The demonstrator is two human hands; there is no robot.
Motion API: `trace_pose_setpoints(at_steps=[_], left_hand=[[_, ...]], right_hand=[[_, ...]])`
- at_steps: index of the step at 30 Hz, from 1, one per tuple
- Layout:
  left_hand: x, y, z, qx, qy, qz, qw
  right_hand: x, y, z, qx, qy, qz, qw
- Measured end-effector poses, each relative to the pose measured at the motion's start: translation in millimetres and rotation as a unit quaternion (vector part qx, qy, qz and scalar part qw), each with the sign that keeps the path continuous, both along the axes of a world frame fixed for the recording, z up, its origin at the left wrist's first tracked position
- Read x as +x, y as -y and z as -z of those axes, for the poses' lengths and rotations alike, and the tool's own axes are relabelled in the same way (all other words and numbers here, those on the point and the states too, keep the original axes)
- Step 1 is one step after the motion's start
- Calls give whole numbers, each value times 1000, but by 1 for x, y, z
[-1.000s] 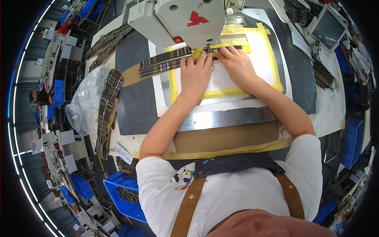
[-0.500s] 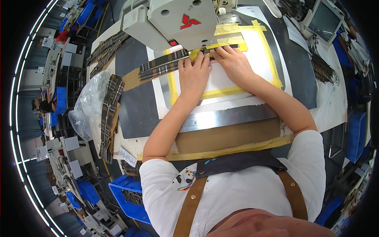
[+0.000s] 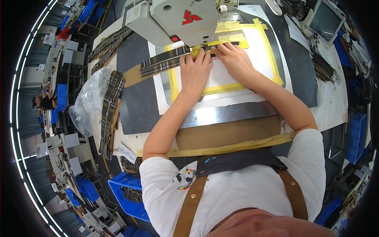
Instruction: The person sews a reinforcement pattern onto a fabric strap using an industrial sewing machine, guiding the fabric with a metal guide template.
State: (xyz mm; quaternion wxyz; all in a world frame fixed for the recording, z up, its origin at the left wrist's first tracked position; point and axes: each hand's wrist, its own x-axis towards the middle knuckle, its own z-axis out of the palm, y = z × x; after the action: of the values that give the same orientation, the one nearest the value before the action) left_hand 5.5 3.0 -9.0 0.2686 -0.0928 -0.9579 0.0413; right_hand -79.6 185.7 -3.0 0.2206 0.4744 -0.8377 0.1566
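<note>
Under a white sewing machine head, a worker's left hand meets the right end of a plaid strip, far centre; the right hand bends beside a yellow piece. Whether either pinches cannot be told. Alignment seems under way, calling for steady, flat pressure.

Obstacle beyond hands: sewing-machine head

Red 3-part emblem on white machine head, blue marking on dark apron bib, illegible print on paper slip.
</note>
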Motion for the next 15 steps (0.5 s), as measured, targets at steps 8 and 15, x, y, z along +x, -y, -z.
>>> trace_pose_setpoints(at_steps=[8, 15], left_hand=[[2, -3, -2, -1, 8, -7, 1000], [1, -1, 0, 1, 8, -12, 1000]], right_hand=[[3, -1, -1, -19, 10, -4, 1000], [3, 0, 0, -24, 10, 2, 1000]])
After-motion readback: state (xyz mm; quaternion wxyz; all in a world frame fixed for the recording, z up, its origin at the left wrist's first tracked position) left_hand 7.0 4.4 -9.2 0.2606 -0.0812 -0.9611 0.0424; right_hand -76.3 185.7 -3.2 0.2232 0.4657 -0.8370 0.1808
